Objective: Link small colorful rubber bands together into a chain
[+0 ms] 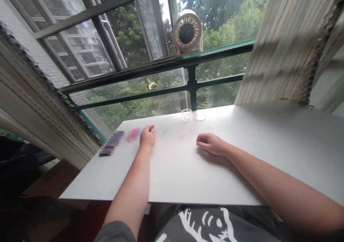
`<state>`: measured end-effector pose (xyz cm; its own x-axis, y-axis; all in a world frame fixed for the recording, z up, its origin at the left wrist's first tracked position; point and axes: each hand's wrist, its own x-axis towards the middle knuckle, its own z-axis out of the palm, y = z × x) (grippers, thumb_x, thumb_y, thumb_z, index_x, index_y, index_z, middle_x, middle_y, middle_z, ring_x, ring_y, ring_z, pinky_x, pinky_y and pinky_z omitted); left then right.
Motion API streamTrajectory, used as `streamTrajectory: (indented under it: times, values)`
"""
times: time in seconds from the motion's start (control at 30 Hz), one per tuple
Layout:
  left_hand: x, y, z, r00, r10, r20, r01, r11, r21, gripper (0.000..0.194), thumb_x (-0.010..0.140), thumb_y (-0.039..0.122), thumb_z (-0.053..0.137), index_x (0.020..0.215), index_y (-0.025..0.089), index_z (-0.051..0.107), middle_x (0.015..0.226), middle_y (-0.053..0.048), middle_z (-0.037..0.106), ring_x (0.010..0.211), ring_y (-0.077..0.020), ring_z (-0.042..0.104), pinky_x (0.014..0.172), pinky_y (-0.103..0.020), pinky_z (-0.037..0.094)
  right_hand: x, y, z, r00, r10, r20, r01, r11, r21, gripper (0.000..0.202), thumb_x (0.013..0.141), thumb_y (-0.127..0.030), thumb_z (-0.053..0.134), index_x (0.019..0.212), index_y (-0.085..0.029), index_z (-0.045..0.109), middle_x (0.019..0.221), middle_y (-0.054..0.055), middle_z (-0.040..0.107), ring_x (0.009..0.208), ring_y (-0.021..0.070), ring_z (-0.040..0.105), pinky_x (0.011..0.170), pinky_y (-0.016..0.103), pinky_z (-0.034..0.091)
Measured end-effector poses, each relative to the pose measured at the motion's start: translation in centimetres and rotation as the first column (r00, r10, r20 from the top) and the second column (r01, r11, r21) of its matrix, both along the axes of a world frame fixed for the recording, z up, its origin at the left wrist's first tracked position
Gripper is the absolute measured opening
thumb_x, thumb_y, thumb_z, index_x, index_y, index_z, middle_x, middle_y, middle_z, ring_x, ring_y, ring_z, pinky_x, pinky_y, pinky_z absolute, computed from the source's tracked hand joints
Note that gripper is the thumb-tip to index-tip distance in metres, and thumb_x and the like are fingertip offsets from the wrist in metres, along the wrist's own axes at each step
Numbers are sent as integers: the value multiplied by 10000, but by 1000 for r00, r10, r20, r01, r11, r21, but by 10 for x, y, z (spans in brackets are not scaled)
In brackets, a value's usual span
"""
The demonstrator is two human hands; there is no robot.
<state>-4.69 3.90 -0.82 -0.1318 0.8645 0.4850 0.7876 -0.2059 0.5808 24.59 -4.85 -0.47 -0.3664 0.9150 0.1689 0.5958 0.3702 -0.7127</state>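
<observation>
My left hand (147, 136) is over the white table (172, 177), just right of a heap of tiny pink, purple, orange and blue pieces (133, 135). Its fingers are loosely bent, with a gap between thumb and forefinger, and nothing shows in them. On the right, my right hand (211, 144) rests low with fingers curled and the thumb close to the forefinger; what they hold, if anything, is hidden. Between the hands lie a teal cluster (164, 132) and a pink cluster (182, 136). A smaller pink cluster (191, 129) and some pale loops (210, 128) lie farther back.
A clear round tub (186, 115) stands at the table's back edge beside a clear flat lid (200, 117). A pixelated dark object (111, 144) lies at the left edge. Beyond are a green railing (192, 81), a round fan (187, 31) and a striped curtain (264, 56).
</observation>
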Motion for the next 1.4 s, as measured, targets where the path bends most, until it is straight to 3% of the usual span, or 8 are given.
streamTrajectory:
  times: [0.3,0.73,1.03,1.2,1.4]
  values:
    - [10,-3,-10,976,-45,-214,-7,971,-238,325,683,237,542,996,175,603,1051,-89,594,955,-197,538,885,-295,368,1,1,0,1000,2,12,-2,1000,6,180,707,-314,463,705,-166,565,604,-10,518,547,102,437,532,236,341]
    - [11,-9,-6,977,-55,-204,-14,945,-326,238,684,312,559,881,232,666,978,-68,639,895,-200,562,835,-285,381,1,2,-1,1000,5,8,-5,1000,5,174,699,-309,476,710,-164,571,628,1,544,566,110,453,552,239,346]
    - [9,-9,-3,965,1,-263,-93,937,-337,288,678,333,534,924,242,652,990,-75,636,921,-225,559,827,-313,387,1,2,-1,1000,9,19,-9,1000,-1,179,702,-311,476,720,-162,572,637,5,549,574,113,459,556,241,350]
    - [15,-12,-1,957,-83,-278,3,961,-277,314,680,302,540,964,207,634,1072,-74,600,978,-211,533,885,-292,358,1,1,0,1000,14,24,-14,1000,0,184,707,-315,467,722,-164,571,637,6,547,575,115,459,552,242,350]
    - [19,-16,-2,958,-180,-223,108,947,-301,280,705,284,532,956,215,636,1023,-39,630,936,-175,562,884,-253,361,1,2,-1,1000,10,14,-10,1000,-5,184,700,-323,475,710,-166,570,624,1,543,562,111,451,546,240,345]
